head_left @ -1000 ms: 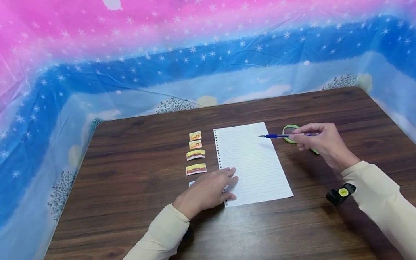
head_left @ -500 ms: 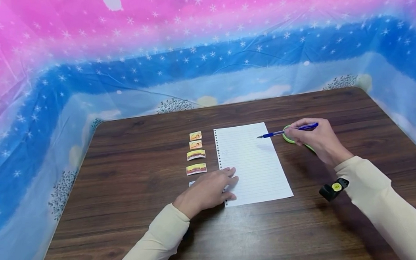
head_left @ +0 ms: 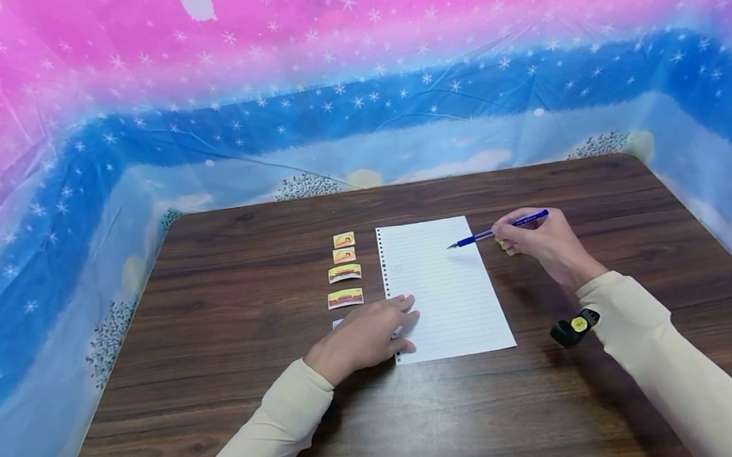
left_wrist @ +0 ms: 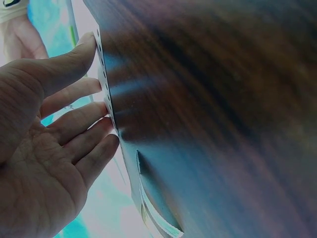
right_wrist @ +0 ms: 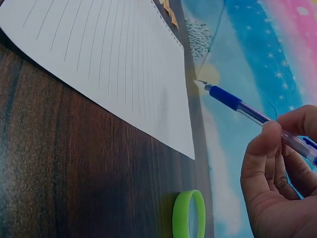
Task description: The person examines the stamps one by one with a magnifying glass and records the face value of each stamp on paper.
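On the left margin of a lined, punched sheet of paper (head_left: 446, 300) rests my left hand (head_left: 363, 333), fingers spread and nearly straight. In the left wrist view its fingertips (left_wrist: 111, 141) meet the punched edge. My right hand (head_left: 539, 242) pinches a blue pen (head_left: 486, 235) between thumb and fingers, its bare tip pointing left over the sheet's upper right part. The right wrist view shows the pen (right_wrist: 247, 110) with its tip raised above the sheet. Faint marks (head_left: 396, 269) show near the left margin. Below the right hand is a green-rimmed magnifying glass (right_wrist: 182, 215), mostly hidden in the head view.
Left of the sheet, small printed paper pieces stand in a column: two orange ones (head_left: 343, 239) and two yellow-and-red ones (head_left: 345, 298). Another piece (head_left: 337, 324) is partly covered by the left hand. A patterned cloth (head_left: 358, 103) hangs around the dark wooden table (head_left: 221, 335).
My right hand has moved left, and the pen tip has shifted left and slightly nearer to me over the sheet. The hand now covers most of the magnifying glass. My left hand stays put.
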Available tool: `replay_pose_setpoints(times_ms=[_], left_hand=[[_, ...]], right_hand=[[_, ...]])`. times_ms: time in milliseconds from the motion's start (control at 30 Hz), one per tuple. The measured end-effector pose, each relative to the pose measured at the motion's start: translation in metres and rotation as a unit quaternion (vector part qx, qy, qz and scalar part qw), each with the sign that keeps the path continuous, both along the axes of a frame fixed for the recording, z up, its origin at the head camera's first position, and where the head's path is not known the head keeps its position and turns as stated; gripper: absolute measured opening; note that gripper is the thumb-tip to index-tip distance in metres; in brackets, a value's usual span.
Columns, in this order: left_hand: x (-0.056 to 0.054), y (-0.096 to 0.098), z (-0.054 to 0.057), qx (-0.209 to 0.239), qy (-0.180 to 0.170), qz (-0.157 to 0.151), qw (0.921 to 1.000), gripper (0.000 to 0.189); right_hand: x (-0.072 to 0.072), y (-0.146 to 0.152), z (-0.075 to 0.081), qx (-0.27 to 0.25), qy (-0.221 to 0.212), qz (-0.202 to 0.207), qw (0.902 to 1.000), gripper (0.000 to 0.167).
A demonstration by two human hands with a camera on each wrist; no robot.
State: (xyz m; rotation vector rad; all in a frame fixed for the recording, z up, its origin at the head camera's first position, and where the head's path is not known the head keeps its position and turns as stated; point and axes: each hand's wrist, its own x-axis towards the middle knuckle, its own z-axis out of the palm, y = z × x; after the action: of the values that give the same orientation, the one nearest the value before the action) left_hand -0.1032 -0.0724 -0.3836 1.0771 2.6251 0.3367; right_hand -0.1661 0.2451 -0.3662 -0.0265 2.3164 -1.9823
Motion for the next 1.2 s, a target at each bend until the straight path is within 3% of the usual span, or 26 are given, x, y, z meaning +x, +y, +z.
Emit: replay_pose_setpoints(times_ms=[233, 467, 633, 867, 1033, 1200], left_hand=[[0.0, 0.0, 0.0, 0.003, 0.003, -0.002, 1.0, 0.053], [0.0, 0.0, 0.0, 0.003, -0.001, -0.001, 1.0, 0.054], [0.001, 0.0, 0.002, 0.002, -0.003, -0.001, 1.0, 0.054], [0.001, 0.0, 0.002, 0.002, -0.005, -0.001, 1.0, 0.053], [0.001, 0.0, 0.002, 0.005, -0.005, 0.001, 1.0, 0.053], [0.001, 0.0, 0.002, 0.001, -0.007, 0.004, 1.0, 0.053]], right_hand=[[-0.005, -0.005, -0.002, -0.041, -0.001, 0.037, 0.9985, 0.027], [-0.009, -0.012, -0.005, -0.017, 0.016, 0.053, 0.9983, 0.024], [-0.012, -0.018, -0.006, -0.014, 0.013, 0.085, 0.9962, 0.035], [-0.018, -0.028, -0.013, 0.02, 0.024, 0.076, 0.9966, 0.03], [-0.02, -0.035, -0.017, 0.007, 0.006, 0.086, 0.9963, 0.03], [-0.021, -0.042, -0.02, 0.045, -0.013, 0.085, 0.9953, 0.035]])
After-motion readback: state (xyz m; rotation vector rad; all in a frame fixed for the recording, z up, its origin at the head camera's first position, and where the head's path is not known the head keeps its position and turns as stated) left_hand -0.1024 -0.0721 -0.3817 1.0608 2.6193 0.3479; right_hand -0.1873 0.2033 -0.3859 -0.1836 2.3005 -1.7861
